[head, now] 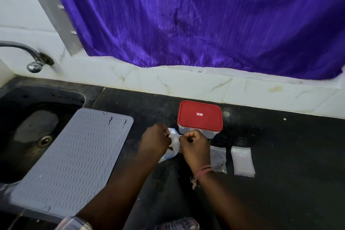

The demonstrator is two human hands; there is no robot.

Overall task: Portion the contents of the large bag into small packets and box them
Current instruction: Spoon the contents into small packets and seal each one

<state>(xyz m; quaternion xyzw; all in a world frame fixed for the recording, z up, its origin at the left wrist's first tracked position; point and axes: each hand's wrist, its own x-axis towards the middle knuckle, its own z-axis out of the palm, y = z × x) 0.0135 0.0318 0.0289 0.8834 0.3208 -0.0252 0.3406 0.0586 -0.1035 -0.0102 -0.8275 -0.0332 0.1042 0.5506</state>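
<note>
Head view: on the black counter, the left hand and right hand each pinch the top of a clear plastic bag, fingers curled on the film, the bag held between them just in front of a clear box with its red lid on. Right of the right wrist lie a small packet with dark contents and, just beside it, a stack of empty packets. A grey ribbed mat lies left, overlapping the sink; a tap projects from the wall; a purple curtain hangs behind
</note>
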